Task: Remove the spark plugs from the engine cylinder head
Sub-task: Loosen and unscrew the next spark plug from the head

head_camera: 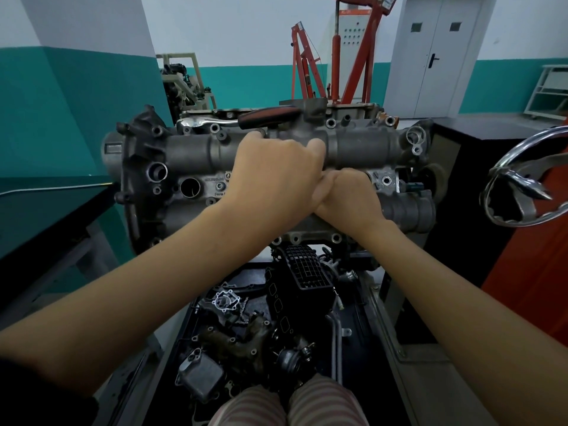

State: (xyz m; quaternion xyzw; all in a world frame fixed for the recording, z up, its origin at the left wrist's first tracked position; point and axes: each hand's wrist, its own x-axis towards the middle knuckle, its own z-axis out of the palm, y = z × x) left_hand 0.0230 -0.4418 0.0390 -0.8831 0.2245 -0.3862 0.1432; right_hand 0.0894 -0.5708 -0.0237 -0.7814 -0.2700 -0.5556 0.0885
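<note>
The grey engine cylinder head sits on its stand in front of me, long side across the view. My left hand lies on its middle with the fingers curled down over the cam cover. My right hand sits just below and right of it, its fingers tucked under the left palm. Whatever the two hands hold or touch is hidden beneath them. No spark plug is visible. A ratchet with a red and black handle lies along the far top edge of the head. An open round bore shows left of the hands.
A chrome handwheel juts out at the right on the red stand. Below the head, a black tray holds several loose engine parts. A dark bench flanks the left. Red hoists stand by the far wall.
</note>
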